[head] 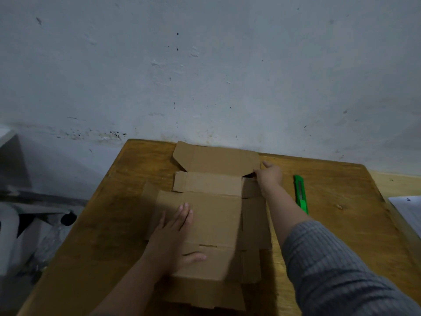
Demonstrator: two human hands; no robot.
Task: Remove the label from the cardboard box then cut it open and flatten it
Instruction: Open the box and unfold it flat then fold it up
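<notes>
The brown cardboard box [214,215] lies opened out on the wooden table [337,197], its panels spread nearly flat and its far flap leaning toward the wall. My left hand [175,233] lies flat on the near-left panel, fingers straight, pressing it down. My right hand [268,176] reaches to the box's far right corner and touches the flap edge there, one finger pointing out. How the other fingers lie is not plain. A green utility knife [301,194] rests on the table right of my right forearm. No label shows on the cardboard.
The table stands against a grey-white wall [205,76]. A white sheet of paper [407,210] lies at the table's right edge. Left of the table, lower down, stand dark and white objects [34,224] that I cannot make out.
</notes>
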